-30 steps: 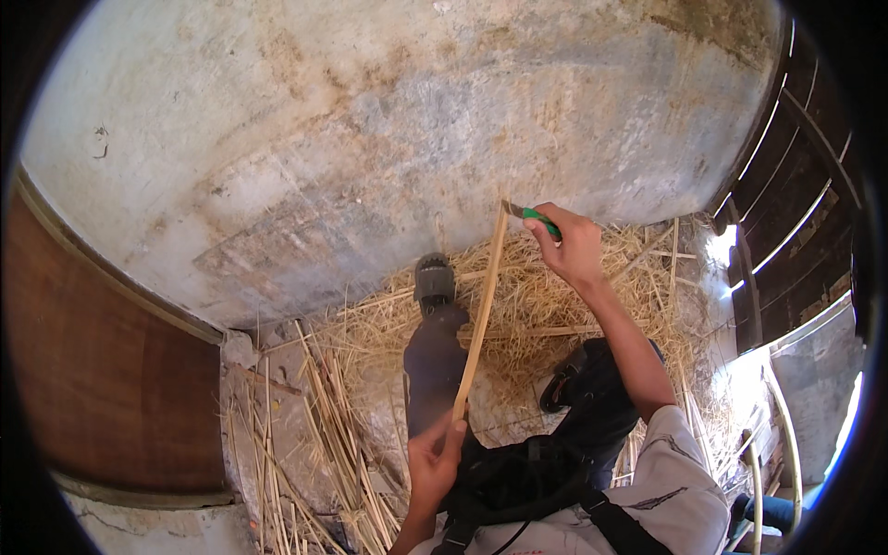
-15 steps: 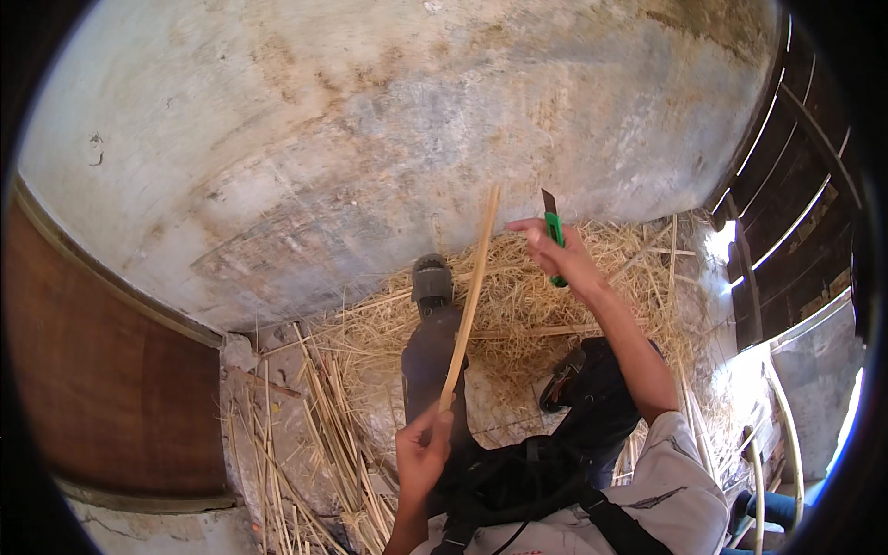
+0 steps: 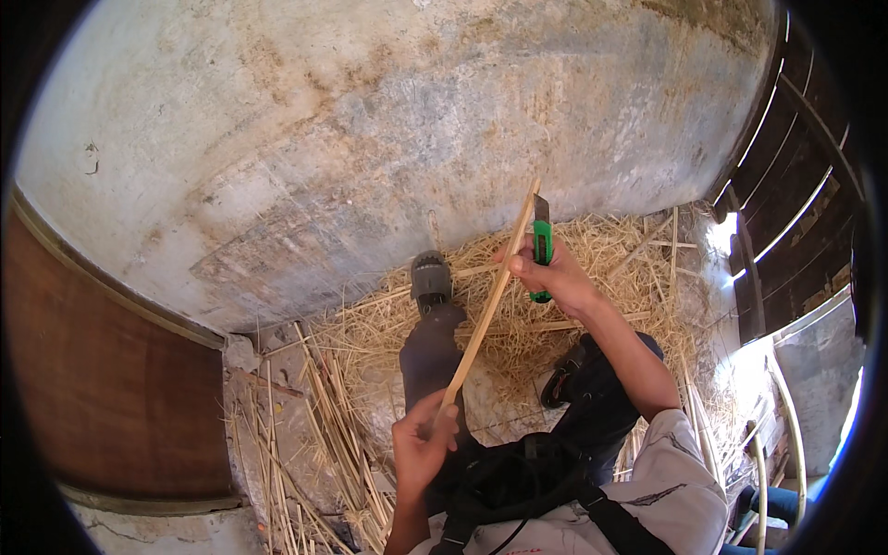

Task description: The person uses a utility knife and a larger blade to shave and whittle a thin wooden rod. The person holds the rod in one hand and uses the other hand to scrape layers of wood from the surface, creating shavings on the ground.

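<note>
My left hand (image 3: pixel 424 442) is closed round the lower end of a pale, flat bamboo strip (image 3: pixel 486 319), which slants up and to the right in front of me. Higher up, my right hand (image 3: pixel 550 275) grips a green utility knife (image 3: pixel 542 242) with its dark blade out and pointing upward. The right thumb and forefinger also touch the strip near its upper end. The blade stands close beside the strip's tip; whether the two touch I cannot tell.
Shavings and straw-like fibres (image 3: pixel 592 250) cover the floor ahead. Long thin strips (image 3: pixel 338 416) lie in a bundle at left. A stained wall (image 3: pixel 370 157) rises in front, a brown panel (image 3: pixel 111 361) stands left, and dark slatted boards (image 3: pixel 786 203) are at right.
The strip's upper end has swung to the right. My right hand has come in to meet it, and its finger and thumb are now on the strip, knife still in hand.
</note>
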The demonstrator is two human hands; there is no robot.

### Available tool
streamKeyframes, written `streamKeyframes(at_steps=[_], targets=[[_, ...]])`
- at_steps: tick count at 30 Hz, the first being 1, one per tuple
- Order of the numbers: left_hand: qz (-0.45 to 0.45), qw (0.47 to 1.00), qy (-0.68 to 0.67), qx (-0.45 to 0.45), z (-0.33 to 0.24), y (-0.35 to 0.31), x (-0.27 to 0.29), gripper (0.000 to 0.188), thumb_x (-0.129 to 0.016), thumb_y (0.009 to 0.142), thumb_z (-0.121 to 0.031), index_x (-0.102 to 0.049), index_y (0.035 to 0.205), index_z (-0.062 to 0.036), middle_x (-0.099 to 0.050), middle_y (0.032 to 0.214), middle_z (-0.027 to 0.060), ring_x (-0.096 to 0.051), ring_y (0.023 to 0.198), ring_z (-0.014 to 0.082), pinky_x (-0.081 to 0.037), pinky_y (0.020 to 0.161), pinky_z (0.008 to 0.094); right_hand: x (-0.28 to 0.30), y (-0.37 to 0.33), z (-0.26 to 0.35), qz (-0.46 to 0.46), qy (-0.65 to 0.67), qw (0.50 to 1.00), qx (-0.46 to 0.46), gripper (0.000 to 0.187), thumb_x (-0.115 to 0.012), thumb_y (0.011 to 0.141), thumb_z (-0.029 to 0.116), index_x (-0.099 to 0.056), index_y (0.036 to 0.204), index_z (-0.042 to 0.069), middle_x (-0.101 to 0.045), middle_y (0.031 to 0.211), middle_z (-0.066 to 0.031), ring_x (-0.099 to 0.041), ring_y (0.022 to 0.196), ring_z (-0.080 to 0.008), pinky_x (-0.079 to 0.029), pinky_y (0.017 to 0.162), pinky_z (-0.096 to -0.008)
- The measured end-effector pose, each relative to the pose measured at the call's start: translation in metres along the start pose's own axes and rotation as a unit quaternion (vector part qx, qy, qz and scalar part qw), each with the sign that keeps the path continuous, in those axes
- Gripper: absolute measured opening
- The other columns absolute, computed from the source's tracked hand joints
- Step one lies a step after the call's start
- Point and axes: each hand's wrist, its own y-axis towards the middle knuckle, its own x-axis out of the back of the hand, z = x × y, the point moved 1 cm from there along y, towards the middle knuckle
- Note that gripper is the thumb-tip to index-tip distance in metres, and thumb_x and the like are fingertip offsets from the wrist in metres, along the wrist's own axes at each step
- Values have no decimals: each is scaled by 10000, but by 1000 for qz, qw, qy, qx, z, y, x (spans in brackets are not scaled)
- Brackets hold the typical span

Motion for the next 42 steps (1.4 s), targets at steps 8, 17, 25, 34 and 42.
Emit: streamKeyframes(at_steps=[8,17,25,34,42], targets=[[77,997,-2,4,-2,0,0,314,-528,1095,-172,-700,1290,4,-657,730,44,-494,523,56,-398,500,221,4,0,-2,17,48,999,6,265,-784,955,295,-667,1013,65,-500,718,60,-355,558,-47,-259,510,-252],[105,994,-18,13,6,1,5,338,-467,1097,-160,-681,1293,15,-642,712,56,-470,498,60,-375,487,213,1,-2,-1,43,60,997,11,151,-755,969,193,-666,1018,82,-643,804,29,-357,561,-30,-257,505,-232],[108,994,-13,29,1,0,1,363,-438,1125,-198,-666,1301,24,-610,689,42,-455,500,58,-367,487,215,2,-2,-1,30,61,998,10,169,-766,962,209,-646,974,91,-657,785,24,-369,552,-32,-255,506,-228],[153,985,-56,53,10,1,2,423,-362,1148,-274,-634,1208,44,-412,591,-15,-393,480,81,-356,476,243,5,0,-7,51,70,996,5,228,-828,921,258,-647,934,119,-624,745,65,-441,598,-18,-280,514,-225],[175,981,-33,79,-5,-5,-8,406,-390,1149,-309,-627,1187,18,-423,630,-33,-398,534,61,-324,504,231,-1,-2,-5,17,69,997,-17,410,-850,898,257,-627,1204,100,-651,922,24,-542,733,-50,-378,581,-224]])
